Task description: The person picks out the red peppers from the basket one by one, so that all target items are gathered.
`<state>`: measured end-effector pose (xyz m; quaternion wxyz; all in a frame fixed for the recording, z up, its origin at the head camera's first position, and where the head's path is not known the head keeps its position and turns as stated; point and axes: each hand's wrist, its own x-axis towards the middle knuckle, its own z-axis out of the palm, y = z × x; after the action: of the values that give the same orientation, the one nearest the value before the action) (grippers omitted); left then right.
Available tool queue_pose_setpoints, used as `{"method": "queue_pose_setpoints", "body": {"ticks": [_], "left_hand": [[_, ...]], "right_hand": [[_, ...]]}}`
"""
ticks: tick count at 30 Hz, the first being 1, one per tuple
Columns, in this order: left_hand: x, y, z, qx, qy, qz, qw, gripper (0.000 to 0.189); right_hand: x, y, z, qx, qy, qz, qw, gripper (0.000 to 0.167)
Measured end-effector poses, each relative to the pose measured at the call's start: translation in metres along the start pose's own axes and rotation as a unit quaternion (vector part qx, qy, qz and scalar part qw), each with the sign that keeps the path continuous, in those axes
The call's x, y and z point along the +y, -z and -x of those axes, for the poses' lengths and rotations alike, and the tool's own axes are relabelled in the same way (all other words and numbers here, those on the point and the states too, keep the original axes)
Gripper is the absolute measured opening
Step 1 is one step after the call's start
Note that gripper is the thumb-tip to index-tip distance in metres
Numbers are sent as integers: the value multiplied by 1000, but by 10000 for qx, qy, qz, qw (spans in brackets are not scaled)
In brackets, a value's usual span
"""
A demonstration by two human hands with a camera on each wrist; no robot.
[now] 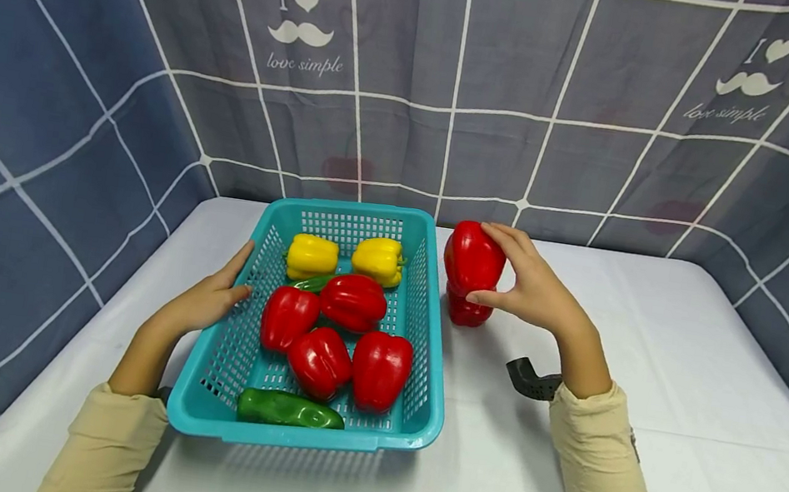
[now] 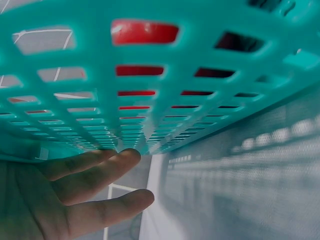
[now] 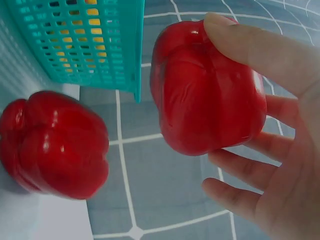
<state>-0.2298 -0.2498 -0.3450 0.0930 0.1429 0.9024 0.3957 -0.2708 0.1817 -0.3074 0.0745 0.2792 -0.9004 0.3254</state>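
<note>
My right hand (image 1: 536, 287) holds a red bell pepper (image 1: 474, 257) between thumb and fingers, just outside the basket's right side. In the right wrist view this pepper (image 3: 207, 90) hangs higher than a second red bell pepper (image 3: 55, 145), which lies on the white cloth. From the head that lower pepper (image 1: 466, 313) is partly hidden behind the held one. On the other side, my left hand (image 1: 205, 299) grips the left rim of a turquoise basket (image 1: 432, 327), thumb over the edge; in the left wrist view its fingers (image 2: 100, 175) extend along the outer wall.
Inside the basket lie several red bell peppers (image 1: 380, 370), two yellow bell peppers (image 1: 312, 256) and a long green pepper (image 1: 288, 410); another green one (image 1: 312, 283) is half covered. Grey checked curtains (image 1: 408, 38) rise behind and beside the white-covered table (image 1: 651, 358).
</note>
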Motion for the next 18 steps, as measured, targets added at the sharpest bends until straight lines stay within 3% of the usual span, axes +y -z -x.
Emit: {"method": "queue_pose_setpoints", "body": {"ticks": [8,18], "left_hand": [[-1,0,0,7,-2,13,10000,70],[-1,0,0,4,12,7,10000,70]], "right_hand": [[11,9,3,-6,-525,-17,9986,86],[28,17,7,155,-767,-99,9969,85]]}}
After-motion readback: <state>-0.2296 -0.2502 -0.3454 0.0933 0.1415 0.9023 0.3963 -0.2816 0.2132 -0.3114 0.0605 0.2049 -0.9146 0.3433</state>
